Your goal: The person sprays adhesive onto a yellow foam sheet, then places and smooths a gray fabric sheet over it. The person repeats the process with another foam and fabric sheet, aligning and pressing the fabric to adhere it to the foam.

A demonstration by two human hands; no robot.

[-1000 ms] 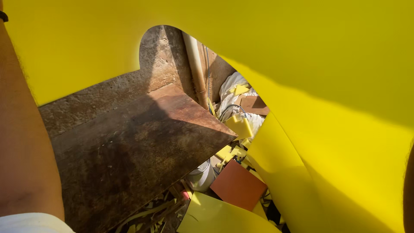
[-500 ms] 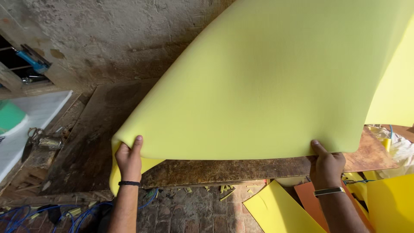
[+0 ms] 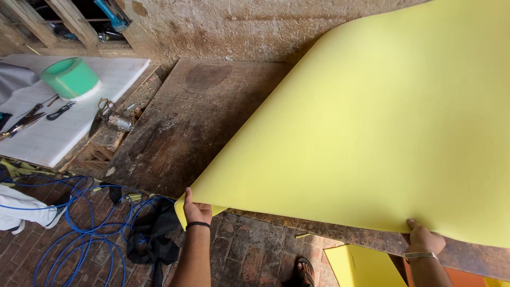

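Both hands hold the near edge of a large yellow foam sheet [image 3: 361,138] that lies spread over a dark, stained wooden worktop [image 3: 191,122]. The left hand [image 3: 197,211] has its grip closed on the sheet's near left corner, thumb on top and fingers tucked under, where the corner curls down over the worktop's front edge. The right hand [image 3: 423,238] pinches the same edge well off to the right, thumb on the upper face, a metal bangle [image 3: 419,256] at the wrist; a dark band [image 3: 197,225] circles the left wrist. From the two grips the sheet runs away and up to the right, its far part lifting into a curve against the rough plaster wall [image 3: 265,26].

Left of the left grip, a coiled blue hose [image 3: 79,234] and a black cloth [image 3: 151,239] lie on the brick floor [image 3: 249,255]. Farther left and beyond, a white board [image 3: 58,117] carries a green roll [image 3: 70,78], with scissors [image 3: 101,114] just beside its edge. Between the grips and below them a sandalled foot [image 3: 304,271] stands on the bricks, next to another yellow piece [image 3: 361,266]
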